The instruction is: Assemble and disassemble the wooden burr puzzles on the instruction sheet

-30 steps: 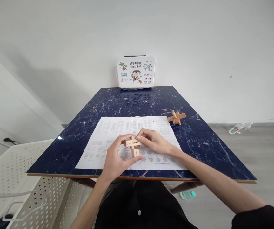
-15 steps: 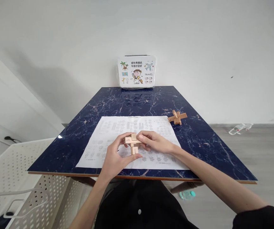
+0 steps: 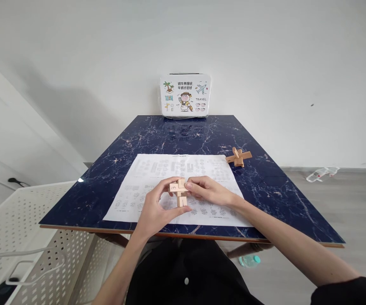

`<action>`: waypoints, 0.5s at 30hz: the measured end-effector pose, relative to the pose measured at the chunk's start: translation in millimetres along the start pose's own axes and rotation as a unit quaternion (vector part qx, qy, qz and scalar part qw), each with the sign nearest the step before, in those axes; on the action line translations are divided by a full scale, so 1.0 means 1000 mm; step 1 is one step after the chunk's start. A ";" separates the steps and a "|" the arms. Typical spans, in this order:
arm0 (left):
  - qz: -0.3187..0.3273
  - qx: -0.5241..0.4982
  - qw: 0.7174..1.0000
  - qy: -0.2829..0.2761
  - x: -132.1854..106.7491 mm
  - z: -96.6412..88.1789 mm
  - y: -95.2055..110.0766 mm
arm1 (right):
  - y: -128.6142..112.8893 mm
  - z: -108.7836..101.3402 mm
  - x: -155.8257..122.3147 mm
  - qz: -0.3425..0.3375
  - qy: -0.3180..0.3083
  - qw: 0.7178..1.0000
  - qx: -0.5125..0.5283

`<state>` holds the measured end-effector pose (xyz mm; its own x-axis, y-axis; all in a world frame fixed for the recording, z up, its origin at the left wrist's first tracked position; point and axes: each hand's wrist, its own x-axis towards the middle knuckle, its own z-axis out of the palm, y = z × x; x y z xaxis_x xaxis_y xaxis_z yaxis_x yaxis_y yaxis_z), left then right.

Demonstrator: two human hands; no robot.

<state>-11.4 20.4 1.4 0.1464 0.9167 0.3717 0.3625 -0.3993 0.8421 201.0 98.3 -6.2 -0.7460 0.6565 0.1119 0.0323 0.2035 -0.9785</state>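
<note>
A pale wooden interlocking puzzle (image 3: 180,194), built of crossing bars, is held above the printed sheet. One bar bears the number 3 on its left end. My left hand (image 3: 156,205) grips the puzzle between thumb below and fingers above. On the right side, my right hand (image 3: 208,190) pinches the crossing bar with thumb and fingers; part of that bar is covered by the hand. Under both hands lies the white instruction sheet (image 3: 157,165), printed with small diagrams. Beyond its right corner rests another brown wooden puzzle piece group (image 3: 238,157), crossed together.
The dark blue marbled table (image 3: 183,137) carries everything. A white illustrated case (image 3: 185,95) stands at its back against the wall. At the lower left is a white perforated basket (image 3: 20,216) with a cable. Plastic bottles (image 3: 249,260) lie on the floor.
The view has shifted slightly. Both hands keep their hold on the puzzle, and the bar under the right fingers looks nearly the same, with only a slight turn.
</note>
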 end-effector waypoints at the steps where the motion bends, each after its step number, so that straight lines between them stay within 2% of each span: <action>1: 0.001 0.000 1.000 0.000 0.000 0.000 0.000 | 0.000 0.000 0.000 -0.001 -0.001 1.000 0.005; 4: -0.002 0.000 1.000 0.015 0.000 0.000 -0.001 | 0.001 0.001 0.002 -0.001 0.012 1.000 0.010; 7: -0.023 -0.007 0.997 0.067 0.002 -0.001 -0.002 | 0.000 0.002 0.002 -0.007 0.063 0.998 -0.025; 11: -0.048 -0.043 0.988 0.140 0.005 -0.002 -0.005 | 0.001 0.003 0.001 -0.045 0.128 0.979 -0.153; 15: -0.055 -0.061 0.983 0.163 0.006 -0.002 -0.010 | 0.008 0.005 0.001 -0.112 0.111 0.939 -0.307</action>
<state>-15.9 29.9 -4.0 -0.1968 0.9103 0.3642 0.2427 -0.3147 0.9176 196.9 97.0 -14.8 -0.6252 0.6680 0.4036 0.3184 0.6904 -0.6496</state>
